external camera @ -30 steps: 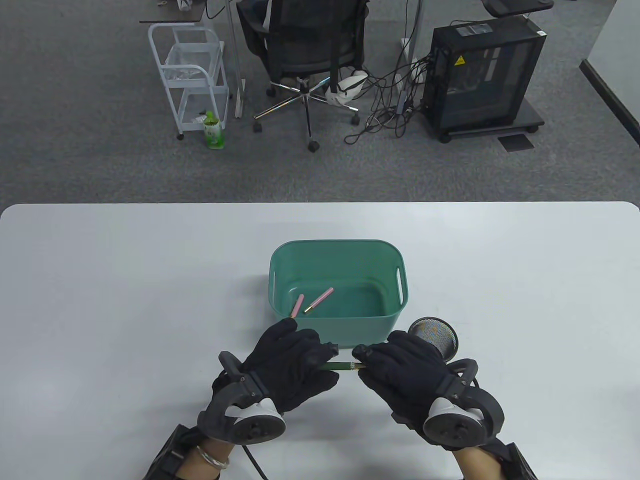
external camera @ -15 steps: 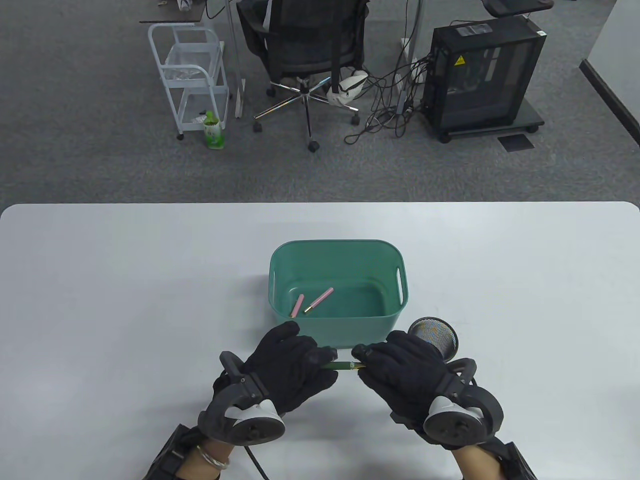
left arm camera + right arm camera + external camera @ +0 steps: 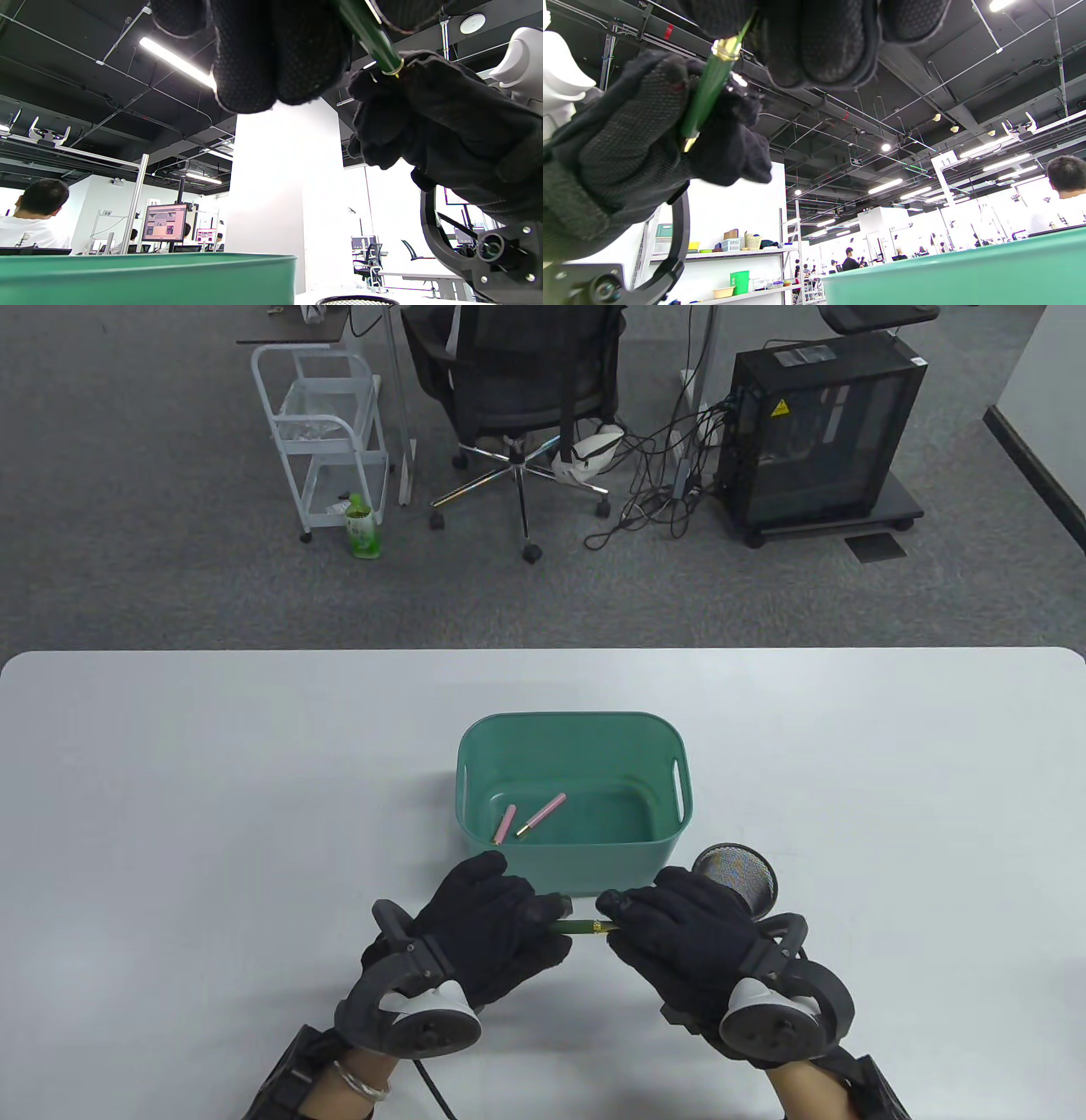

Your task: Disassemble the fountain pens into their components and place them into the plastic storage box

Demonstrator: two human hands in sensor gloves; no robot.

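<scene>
A dark green fountain pen (image 3: pixel 584 928) with a gold ring lies level between both hands, just in front of the teal storage box (image 3: pixel 573 869). My left hand (image 3: pixel 496 920) grips its left end and my right hand (image 3: pixel 679 929) grips its right end, fingers curled round it. The left wrist view shows the pen (image 3: pixel 368 33) running into the right hand's fingers (image 3: pixel 382 114); the right wrist view shows the pen (image 3: pixel 706 95) reaching the left hand (image 3: pixel 628 135). Two pink pen parts (image 3: pixel 526 819) lie on the box's floor.
A black mesh pen cup (image 3: pixel 736 879) stands by the box's front right corner, close behind my right hand. The white table (image 3: pixel 212 814) stretches wide to both sides. Beyond its far edge are an office chair, a white cart and a computer tower.
</scene>
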